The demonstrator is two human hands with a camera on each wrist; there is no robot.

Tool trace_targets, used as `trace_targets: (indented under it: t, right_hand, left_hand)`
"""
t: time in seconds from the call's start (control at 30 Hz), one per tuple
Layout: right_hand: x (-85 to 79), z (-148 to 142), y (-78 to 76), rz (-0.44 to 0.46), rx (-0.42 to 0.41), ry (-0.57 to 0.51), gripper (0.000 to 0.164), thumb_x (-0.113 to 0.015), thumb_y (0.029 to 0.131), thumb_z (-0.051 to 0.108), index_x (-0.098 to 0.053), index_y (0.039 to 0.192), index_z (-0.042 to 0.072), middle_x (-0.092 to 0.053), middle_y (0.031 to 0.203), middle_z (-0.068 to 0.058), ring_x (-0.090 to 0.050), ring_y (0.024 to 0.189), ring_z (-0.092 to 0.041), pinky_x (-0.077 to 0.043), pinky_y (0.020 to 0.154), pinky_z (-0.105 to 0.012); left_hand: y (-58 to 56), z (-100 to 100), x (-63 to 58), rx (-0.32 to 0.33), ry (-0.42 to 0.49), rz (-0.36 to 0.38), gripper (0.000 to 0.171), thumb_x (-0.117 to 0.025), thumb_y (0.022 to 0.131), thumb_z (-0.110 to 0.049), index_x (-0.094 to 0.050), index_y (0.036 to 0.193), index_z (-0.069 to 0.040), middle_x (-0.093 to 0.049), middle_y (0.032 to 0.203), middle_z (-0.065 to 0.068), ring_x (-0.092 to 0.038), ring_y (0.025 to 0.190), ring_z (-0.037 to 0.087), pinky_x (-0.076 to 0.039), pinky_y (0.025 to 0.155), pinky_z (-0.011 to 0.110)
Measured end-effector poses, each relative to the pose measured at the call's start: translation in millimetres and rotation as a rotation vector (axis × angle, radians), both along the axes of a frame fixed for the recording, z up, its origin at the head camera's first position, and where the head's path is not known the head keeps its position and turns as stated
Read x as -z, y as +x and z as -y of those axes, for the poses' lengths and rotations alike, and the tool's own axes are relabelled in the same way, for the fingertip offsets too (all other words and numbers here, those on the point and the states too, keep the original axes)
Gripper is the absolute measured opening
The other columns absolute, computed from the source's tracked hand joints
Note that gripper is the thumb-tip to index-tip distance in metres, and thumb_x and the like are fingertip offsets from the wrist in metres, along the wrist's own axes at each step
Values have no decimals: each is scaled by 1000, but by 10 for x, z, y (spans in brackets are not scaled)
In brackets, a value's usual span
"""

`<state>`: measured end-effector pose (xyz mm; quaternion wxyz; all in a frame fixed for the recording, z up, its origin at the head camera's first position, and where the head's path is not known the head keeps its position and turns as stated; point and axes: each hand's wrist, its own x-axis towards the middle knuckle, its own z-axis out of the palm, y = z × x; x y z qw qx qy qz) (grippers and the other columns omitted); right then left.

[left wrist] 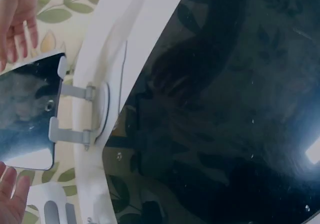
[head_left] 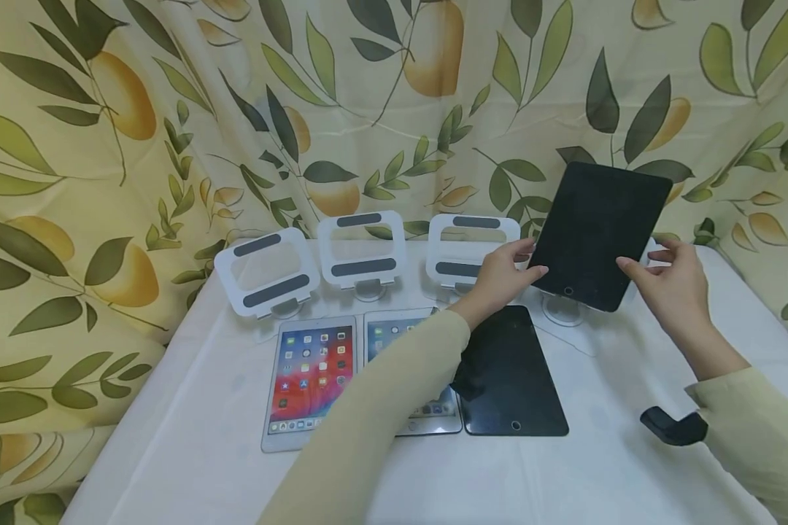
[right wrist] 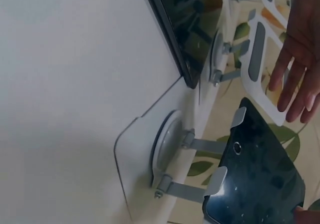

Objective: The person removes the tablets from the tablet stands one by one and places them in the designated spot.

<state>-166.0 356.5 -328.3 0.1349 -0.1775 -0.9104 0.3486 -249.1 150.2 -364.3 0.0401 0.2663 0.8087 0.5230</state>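
A black tablet (head_left: 600, 233) leans back upright at the right of the table. Both wrist views show its lower edge seated in the two grey clips (right wrist: 216, 181) of a stand, whose round base (head_left: 562, 310) stands below. At the tablet's left edge is my left hand (head_left: 502, 281), thumb tip overlapping the edge in the head view and fingers extended. My right hand (head_left: 683, 283) is at the opposite edge. Its thumb touches the front of the glass, with the other fingers loosely bent beside the edge.
White stands with dark pads, a left one (head_left: 268, 271), a middle one (head_left: 361, 249) and a right one (head_left: 443, 255), line the back. Before them lie a white tablet (head_left: 311, 379), a second white tablet (head_left: 382, 334) and a black tablet (head_left: 519, 372). Behind hangs a patterned curtain (head_left: 381, 160).
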Motion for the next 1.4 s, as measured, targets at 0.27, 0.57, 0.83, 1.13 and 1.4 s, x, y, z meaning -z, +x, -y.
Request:
trace_targets:
  t: [0.27, 0.57, 0.83, 1.13, 1.4]
  right_hand:
    - [-54, 10, -107, -16, 65, -39, 76, -49, 94, 42, -19, 147, -4, -31, 143, -30, -46, 112, -34, -31, 55, -6]
    - [46, 130, -189, 7, 127, -84, 74, -50, 94, 38, -20, 147, -4, -29, 142, -29, -40, 115, -34, -39, 65, -13]
    - [41, 152, -209, 32, 143, -109, 75, -51, 94, 37, -16, 149, 0, -26, 139, -29, -31, 120, -38, -39, 71, -27]
    - [-6, 137, -251, 49, 193, -226, 69, -54, 93, 30, -23, 146, 0, -40, 111, -4, -45, 103, -17, -48, 79, -22]
    - [19, 50, -200, 57, 195, -343, 62, -51, 95, 28, -27, 146, 2, -43, 109, 5, -51, 97, -8, -50, 71, -11]
  left_hand:
    - [-14, -128, -112, -72, -65, 65, 57, -68, 87, -23, -46, 139, -13, -52, 137, 2, -51, 124, 11, -42, 96, 17]
    - [-107, -253, -319, -130, -151, 154, 66, -70, 85, -26, -40, 143, -13, -48, 141, -2, -45, 129, 11, -39, 102, 21]
    - [-188, -286, -304, -83, -232, 138, 52, -69, 86, -25, -52, 134, -12, -60, 127, -1, -56, 114, 9, -45, 90, 17]
    - [-252, -316, -201, -108, -280, 97, 42, -64, 90, -27, -58, 127, -9, -64, 119, 2, -59, 106, 9, -46, 86, 17]
    - [-84, -314, -187, -169, -279, 79, 42, -68, 86, -29, -61, 122, -9, -59, 113, 2, -54, 104, 10, -45, 84, 19]
